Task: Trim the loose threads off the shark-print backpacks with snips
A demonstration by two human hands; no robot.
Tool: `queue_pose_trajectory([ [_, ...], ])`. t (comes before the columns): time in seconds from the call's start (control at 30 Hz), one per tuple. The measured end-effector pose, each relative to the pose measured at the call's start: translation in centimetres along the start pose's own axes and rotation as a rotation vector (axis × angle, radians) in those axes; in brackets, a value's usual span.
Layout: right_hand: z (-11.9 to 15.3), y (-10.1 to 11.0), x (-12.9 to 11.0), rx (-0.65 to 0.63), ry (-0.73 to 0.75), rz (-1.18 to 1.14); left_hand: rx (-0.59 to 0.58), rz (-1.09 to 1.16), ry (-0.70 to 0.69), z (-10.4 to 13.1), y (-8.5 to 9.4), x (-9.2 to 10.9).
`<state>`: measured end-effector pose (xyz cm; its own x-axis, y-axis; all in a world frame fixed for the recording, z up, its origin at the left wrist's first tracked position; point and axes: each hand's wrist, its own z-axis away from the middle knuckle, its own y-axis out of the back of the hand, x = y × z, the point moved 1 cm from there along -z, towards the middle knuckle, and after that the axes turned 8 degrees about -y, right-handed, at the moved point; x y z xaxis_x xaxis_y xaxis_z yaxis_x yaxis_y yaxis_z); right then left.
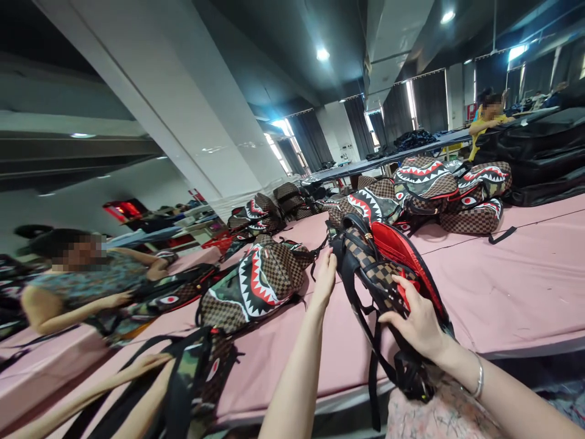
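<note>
Backpack [382, 275], checkered, open to its red lining [393, 249], leans at the near edge of a pink bench [512, 280]. The left hand [326, 268] is at its upper side, fingertips hidden, grip unclear. The right hand [420, 320], thumb spread, touches a blurred red item [404, 291]; I cannot tell whether it grips. Dark curtains [427, 100] hang beyond.
</note>
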<state>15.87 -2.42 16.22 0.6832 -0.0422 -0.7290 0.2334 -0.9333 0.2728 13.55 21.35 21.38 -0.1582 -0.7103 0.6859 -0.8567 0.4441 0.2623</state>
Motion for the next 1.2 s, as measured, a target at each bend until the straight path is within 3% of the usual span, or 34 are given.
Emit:
queue_pose_trajectory([
  [0.13,-0.4,1.2,2.8,0.064,0.067,0.039,0.004,-0.014,0.063,1.7,0.0,0.3],
  [0.23,-3.2,3.5,6.8,0.252,-0.102,0.050,0.067,-0.044,0.043,5.5,0.1,2.5],
  [0.27,-4.4,4.3,8.1,0.318,-0.212,0.054,0.062,-0.093,-0.023,7.2,0.0,3.7],
  [0.33,-6.9,5.5,10.0,0.330,-0.348,0.026,-0.049,-0.227,-0.207,10.8,-1.1,6.3],
  [0.43,-9.3,6.1,9.5,0.355,-0.285,-0.133,-0.289,-0.347,-0.530,15.0,-3.8,9.9],
  [0.5,-9.6,5.8,7.2,0.330,-0.195,-0.189,-0.341,-0.331,-0.651,16.1,-5.4,11.4],
  [0.6,-8.5,5.5,3.0,0.152,-0.080,-0.153,-0.349,-0.239,-0.667,15.7,-5.8,12.1],
  [0.67,-7.6,5.4,0.8,-0.012,-0.012,-0.123,-0.302,-0.167,-0.690,14.8,-4.5,11.6],
  [0.7,-7.2,5.5,0.0,-0.079,0.015,-0.111,-0.216,-0.162,-0.712,14.3,-3.5,11.1],
  [0.77,-6.6,5.5,-1.0,-0.159,0.051,-0.091,0.080,-0.213,-0.695,13.0,-0.8,9.7],
  [0.83,-6.3,5.3,-1.5,-0.187,0.080,-0.092,0.379,-0.231,-0.508,11.7,1.8,8.0],
  [0.87,-6.3,5.1,-1.7,-0.196,0.099,-0.094,0.411,-0.189,-0.410,11.1,2.9,7.2],
  [0.97,-6.3,4.1,-2.4,-0.226,0.197,-0.078,0.258,-0.059,-0.270,9.5,4.5,5.9],
  [1.07,-6.5,3.4,-3.2,-0.272,0.307,-0.017,0.120,-0.080,-0.329,8.4,4.6,6.3],
  [1.2,-6.9,3.4,-3.9,-0.324,0.372,0.118,0.045,-0.116,-0.441,7.3,3.9,7.7],
])
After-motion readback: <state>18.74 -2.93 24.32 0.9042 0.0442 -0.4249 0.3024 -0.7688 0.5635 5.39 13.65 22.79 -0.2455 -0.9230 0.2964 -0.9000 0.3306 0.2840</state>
